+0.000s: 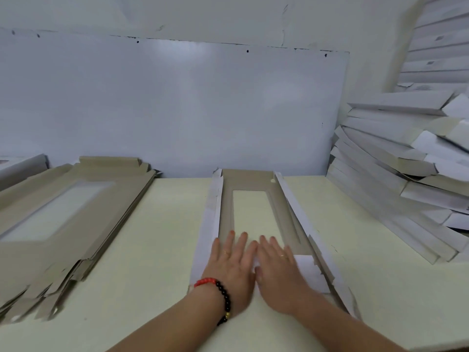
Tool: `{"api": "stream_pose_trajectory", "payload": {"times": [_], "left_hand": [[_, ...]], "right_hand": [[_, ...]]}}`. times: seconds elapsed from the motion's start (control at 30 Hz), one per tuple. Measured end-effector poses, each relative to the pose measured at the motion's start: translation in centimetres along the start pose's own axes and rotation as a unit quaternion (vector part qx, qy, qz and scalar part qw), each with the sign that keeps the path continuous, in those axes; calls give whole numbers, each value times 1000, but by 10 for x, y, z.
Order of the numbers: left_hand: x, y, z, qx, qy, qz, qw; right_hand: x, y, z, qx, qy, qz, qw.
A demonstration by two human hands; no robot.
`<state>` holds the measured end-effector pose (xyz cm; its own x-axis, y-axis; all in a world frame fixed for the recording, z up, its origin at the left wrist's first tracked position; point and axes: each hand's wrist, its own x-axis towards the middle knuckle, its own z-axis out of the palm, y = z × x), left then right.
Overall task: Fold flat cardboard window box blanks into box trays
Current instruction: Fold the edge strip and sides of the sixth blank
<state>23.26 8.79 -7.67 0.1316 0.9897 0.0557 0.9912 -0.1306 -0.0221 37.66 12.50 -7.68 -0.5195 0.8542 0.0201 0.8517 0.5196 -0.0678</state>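
Both forearms reach in from the near edge, a red-and-black bead bracelet (220, 293) on the left wrist. Left hand (232, 265) and right hand (276, 269) lie side by side, touching, fingers straight and spread flat, gripping nothing, pressing down on the near end of the window box blank (253, 181) spread on the cream table (157, 237).

Beyond the fingertips the blank runs away toward the wall, grey side up, its window cutout (251, 209) showing table through it. White side flaps (212, 217) are turned over along both long edges; the one right of the window sits skewed and half lifted.

The risk, I'd say: press unevenly and that springy right flap creases off its score line, or the thin strips beside the window buckle or tear. With only the near end pinned, the whole blank could also slide on the smooth table.

Left of the blank, well apart, waits a stack of flat blanks (63, 212). Right of it, a leaning heap of folded trays (406, 161) looks ready to slump onto the work.
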Motion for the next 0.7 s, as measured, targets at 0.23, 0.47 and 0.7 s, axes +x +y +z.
{"api": "stream_pose_trajectory", "payload": {"times": [0.23,0.47,0.7], "left_hand": [[0,-30,6,27,-124,-25,992],[-4,-50,4,-87,-68,-60,992],[2,-58,-37,-393,-67,-142,906]], "right_hand": [[1,47,4,4,-60,17,998],[-8,79,-4,71,18,103,992],[-8,82,-43,338,44,131,931]]}}
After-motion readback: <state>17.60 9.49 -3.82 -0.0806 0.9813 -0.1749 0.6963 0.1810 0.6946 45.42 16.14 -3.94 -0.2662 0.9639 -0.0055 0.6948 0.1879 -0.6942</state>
